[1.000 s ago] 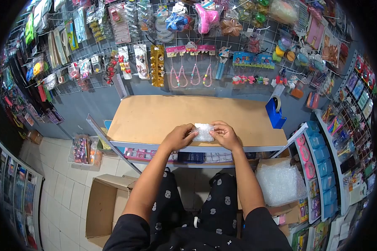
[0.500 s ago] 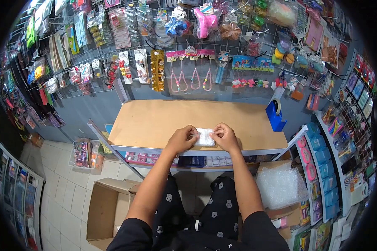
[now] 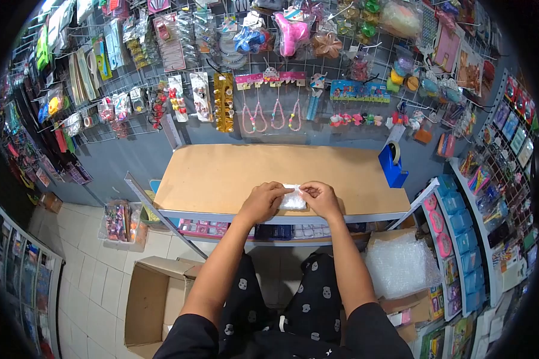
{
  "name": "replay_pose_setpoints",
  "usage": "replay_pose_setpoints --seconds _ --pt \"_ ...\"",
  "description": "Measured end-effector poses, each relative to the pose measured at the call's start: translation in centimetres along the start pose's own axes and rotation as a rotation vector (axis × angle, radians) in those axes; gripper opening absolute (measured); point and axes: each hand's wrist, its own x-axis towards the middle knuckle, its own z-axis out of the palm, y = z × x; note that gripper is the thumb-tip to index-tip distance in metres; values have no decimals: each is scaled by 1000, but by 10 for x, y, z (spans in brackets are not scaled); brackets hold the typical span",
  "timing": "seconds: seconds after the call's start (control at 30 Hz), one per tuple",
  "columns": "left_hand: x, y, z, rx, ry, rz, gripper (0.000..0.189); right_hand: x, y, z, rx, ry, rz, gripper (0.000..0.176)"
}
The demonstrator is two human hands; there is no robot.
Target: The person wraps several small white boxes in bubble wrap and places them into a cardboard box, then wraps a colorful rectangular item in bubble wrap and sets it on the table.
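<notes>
A small white packet (image 3: 293,200), with a crinkled plastic-like surface, lies near the front edge of the brown tabletop (image 3: 269,161). My left hand (image 3: 263,202) grips its left side, the index finger reaching across the top edge. At the upper right corner, my right hand (image 3: 321,199) pinches the packet between thumb and fingers. What is inside the packet cannot be made out.
A blue tape dispenser (image 3: 394,166) stands at the table's right end. Bubble wrap (image 3: 401,266) lies at the right, and an open cardboard box (image 3: 156,299) is on the floor at left. Hanging goods cover the wire grid (image 3: 269,60) behind.
My left index finger has stretched over the packet's top edge towards the right hand. My right fingers have shifted slightly inward and up on the packet.
</notes>
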Motion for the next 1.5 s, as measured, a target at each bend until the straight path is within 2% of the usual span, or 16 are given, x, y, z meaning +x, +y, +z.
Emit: replay_pose_setpoints --seconds 0.23,0.33,0.43,0.53,0.67,0.7,0.77,0.8,0.9,1.0,1.07,1.13,1.2,1.27,1.37,1.5 --pt "-2 0 1 -23 -15 -14 34 -1 6 -1 -163 20 -120 16" --pt "-2 13 -4 -21 15 -98 33 1 11 -3 -241 -1 -119 17" --pt "-3 7 -6 -33 -68 -55 33 1 11 -2 -247 -8 -173 15" --pt "-4 4 -3 34 -77 -42 33 -1 3 -1 -257 15 -84 17" --pt "-5 -1 -2 -11 -110 -77 43 -1 8 0 -242 36 -154 18" --pt "-4 0 -2 -10 -126 -96 46 -6 -3 -3 -346 55 -235 19" --pt "-4 6 -5 2 -152 -142 52 -19 -20 0 -312 145 -202 19" --pt "-4 8 -5 34 -172 -163 63 -25 -23 -2 -261 147 -222 17" --pt "-6 13 -8 153 -206 -130 72 -35 0 -16 168 273 -268 17" --pt "-6 9 -6 142 -213 -116 79 -46 20 -65 113 381 -203 20" --pt "-6 8 -4 149 -215 -131 79 -46 33 -115 3 474 -1 21" --pt "-5 9 -4 155 -216 -137 79 -38 54 -173 -69 613 -32 23" --pt "-5 9 -5 162 -219 -140 78 -33 42 -222 -328 674 -46 21" --pt "-5 9 -6 163 -216 -135 78 -23 31 -261 -459 724 57 22" --pt "-5 8 -4 160 -212 -129 77 -8 29 -309 -820 728 36 24" --pt "-3 11 -5 152 -211 -131 76 13 27 -340 -865 487 292 27"
